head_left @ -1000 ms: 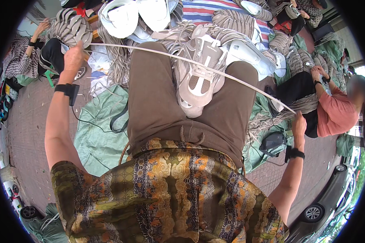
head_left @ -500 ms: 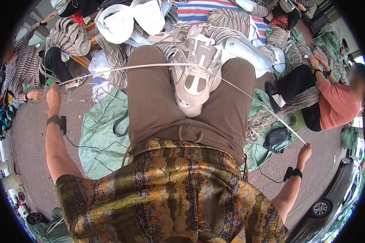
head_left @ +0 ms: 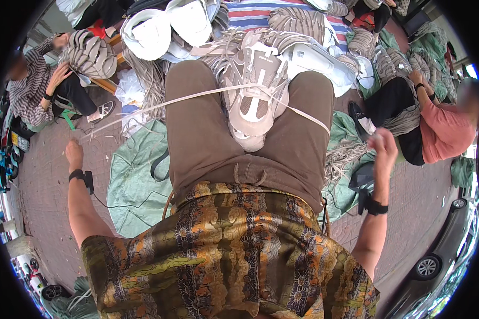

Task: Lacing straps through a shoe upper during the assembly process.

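A beige and white athletic shoe upper (head_left: 253,109) lies between my thighs, its toe end toward me. A long pale shoelace (head_left: 197,93) passes through it and stretches out on both sides. My left hand (head_left: 75,154), out to the left, is closed at the blurred left end of this lace. On the right side the lace droops over my thigh and drops from sight at its edge. My right hand (head_left: 383,149) is raised beyond my right knee, apart from the visible lace. Motion blurs its bent fingers.
White shoe pieces (head_left: 147,40) and bundles of beige uppers (head_left: 298,25) lie ahead on a striped sheet (head_left: 248,15). Co-workers sit at left (head_left: 33,87) and right (head_left: 444,125). Green sacking (head_left: 138,181) covers ground beside my legs. A grey car (head_left: 436,255) stands at lower right.
The right part of the lace has gone from taut to slack, apart from my right hand, which has moved up and inward. My left hand has lowered slightly. The left co-worker's hands have shifted to the uppers.
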A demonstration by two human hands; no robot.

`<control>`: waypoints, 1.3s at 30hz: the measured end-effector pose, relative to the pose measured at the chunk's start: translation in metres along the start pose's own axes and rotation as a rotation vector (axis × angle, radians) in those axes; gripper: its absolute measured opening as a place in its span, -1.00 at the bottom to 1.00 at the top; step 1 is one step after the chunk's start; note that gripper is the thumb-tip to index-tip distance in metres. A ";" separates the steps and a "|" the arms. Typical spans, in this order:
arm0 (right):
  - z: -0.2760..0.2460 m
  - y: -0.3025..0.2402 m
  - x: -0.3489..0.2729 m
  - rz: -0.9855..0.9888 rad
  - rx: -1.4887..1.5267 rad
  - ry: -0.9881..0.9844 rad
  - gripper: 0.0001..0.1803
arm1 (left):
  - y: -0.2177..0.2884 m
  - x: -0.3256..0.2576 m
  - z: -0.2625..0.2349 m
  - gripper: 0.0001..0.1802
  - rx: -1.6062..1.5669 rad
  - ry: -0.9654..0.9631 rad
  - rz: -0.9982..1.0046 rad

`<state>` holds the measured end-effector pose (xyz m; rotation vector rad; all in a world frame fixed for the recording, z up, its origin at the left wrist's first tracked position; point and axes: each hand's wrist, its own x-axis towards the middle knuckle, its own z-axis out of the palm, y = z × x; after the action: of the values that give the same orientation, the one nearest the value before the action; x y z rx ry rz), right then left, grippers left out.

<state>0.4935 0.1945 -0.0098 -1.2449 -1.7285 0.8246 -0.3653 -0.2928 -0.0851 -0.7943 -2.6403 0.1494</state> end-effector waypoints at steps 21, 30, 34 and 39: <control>0.234 -0.078 0.036 -0.292 0.027 -0.326 -0.97 | 0.087 -0.001 0.007 -0.79 -0.434 0.137 0.115; 0.236 -0.078 0.031 -0.375 0.013 -0.308 -0.95 | 0.305 -0.012 -0.157 -0.88 -1.448 -0.202 0.265; 0.234 -0.078 0.032 -0.305 -0.008 -0.341 -0.89 | 0.387 -0.036 -0.191 -0.88 -1.674 -0.387 0.394; 0.236 -0.071 0.033 -0.425 -0.034 -0.308 -0.93 | 0.466 -0.057 -0.210 -0.90 -1.744 -0.468 0.475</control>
<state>0.2471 0.1959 -0.0441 -0.7510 -2.1615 0.7578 -0.0028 0.0636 -0.0066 -1.9308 -2.2756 -2.2703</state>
